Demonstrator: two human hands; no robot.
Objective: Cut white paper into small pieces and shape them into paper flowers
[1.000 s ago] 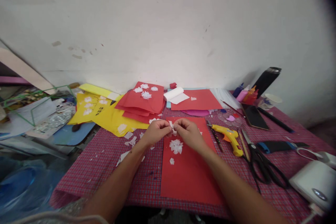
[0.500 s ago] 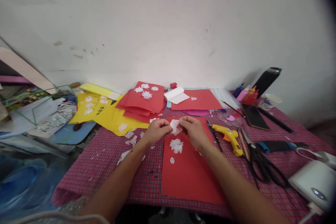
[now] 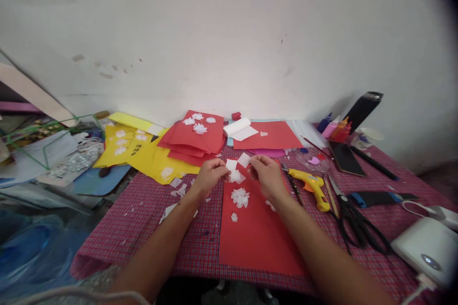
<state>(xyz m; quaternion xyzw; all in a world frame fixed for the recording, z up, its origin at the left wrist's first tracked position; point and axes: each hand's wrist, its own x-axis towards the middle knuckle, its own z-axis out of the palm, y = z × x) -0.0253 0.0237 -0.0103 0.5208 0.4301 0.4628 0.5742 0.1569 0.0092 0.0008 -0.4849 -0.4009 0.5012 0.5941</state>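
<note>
Head view: holds white paper pieces (image 3: 233, 169), seemingly layered, in narrow fingertip grip of left hand (image 3: 211, 175), over far end of red sheet (image 3: 257, 243); pinches white square (image 3: 244, 159) in right hand (image 3: 266, 174). Shows white paper cluster (image 3: 240, 198) nearer on same sheet.

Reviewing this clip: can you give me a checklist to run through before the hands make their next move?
1. Left hand pinching white paper: ok.
2. Right hand holding a white square: ok, at the fingertips.
3. Ruffled paper flower away from the fingers: ok, nearer the wearer on the red sheet.
4. Tablecloth free of scraps: not ok, some lie left of the red sheet.
5. Scissors set down: ok.
6. Glue gun hot: cannot tell.
</note>
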